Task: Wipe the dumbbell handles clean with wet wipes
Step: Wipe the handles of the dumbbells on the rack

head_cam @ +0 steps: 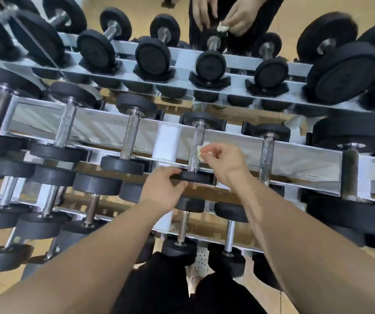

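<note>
white wipe (200, 151) in right hand (226, 159) against steel handle (197, 140), left hand (162, 189) on plate (196, 177)

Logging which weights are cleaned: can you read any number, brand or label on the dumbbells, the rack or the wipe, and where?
No text can be read.
Dumbbell end faces in the top row: faint marks, too blurred to read.
Dumbbell head gripped by the left hand: no number shows.
Wet wipe pinched in the right hand: no print shows.
Rack rail: no label shows.
</note>
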### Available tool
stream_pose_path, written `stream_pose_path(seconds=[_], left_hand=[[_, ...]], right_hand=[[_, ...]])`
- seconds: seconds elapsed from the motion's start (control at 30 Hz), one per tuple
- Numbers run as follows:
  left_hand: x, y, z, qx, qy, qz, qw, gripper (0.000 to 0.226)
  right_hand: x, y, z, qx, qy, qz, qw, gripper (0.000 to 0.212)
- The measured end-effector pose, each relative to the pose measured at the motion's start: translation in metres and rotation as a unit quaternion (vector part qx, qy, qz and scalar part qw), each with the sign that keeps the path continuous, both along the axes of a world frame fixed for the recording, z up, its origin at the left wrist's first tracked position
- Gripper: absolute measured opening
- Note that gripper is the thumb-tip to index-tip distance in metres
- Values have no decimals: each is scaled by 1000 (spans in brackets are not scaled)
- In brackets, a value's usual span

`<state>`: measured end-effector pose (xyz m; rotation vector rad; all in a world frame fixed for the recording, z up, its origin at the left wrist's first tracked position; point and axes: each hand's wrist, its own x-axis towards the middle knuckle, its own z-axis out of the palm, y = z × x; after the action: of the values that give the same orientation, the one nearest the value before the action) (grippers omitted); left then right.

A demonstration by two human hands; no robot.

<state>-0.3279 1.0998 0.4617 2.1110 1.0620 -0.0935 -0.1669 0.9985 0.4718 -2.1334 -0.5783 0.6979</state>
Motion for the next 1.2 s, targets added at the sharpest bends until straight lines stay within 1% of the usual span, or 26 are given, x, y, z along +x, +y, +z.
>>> stream_pose_path(seconds=[0.1,0.2,0.4,0.5,0.6,0.77,0.83,0.9,1.0,1.07,1.13,1.2], left_hand=[[-28,1,11,28,29,10,999,37],[-54,5,26,47,42,36,997,32],[-84,34,48,58,37,93,993,38],[-91,48,52,58,40,105,992,41],[-100,58,52,50,30,105,993,42],[-136,86,56,31,4,94,995,44],[-156,103,56,24,-13,83,996,41],[-174,122,55,14,-28,66,997,38],[-196,149,55,-5,-51,32,998,35],[-202,163,58,-20,-56,25,998,36],[-197,173,59,-38,-54,25,998,38],[-184,177,59,-59,-55,19,997,37]], right_hand=[[-16,-9,14,34,7,24,999,6],[-37,-16,21,38,10,42,998,6],[-71,-5,25,38,33,62,997,5],[-81,10,28,48,49,63,996,5],[-91,29,28,57,59,50,995,6],[-125,67,26,71,44,22,996,5],[-144,81,25,69,41,-4,997,5],[-164,91,22,73,46,-50,995,5],[-196,94,22,65,21,-102,992,6],[-215,94,23,68,49,-114,990,11],[-224,96,24,67,49,-116,990,12],[-222,100,25,67,44,-123,989,8]])
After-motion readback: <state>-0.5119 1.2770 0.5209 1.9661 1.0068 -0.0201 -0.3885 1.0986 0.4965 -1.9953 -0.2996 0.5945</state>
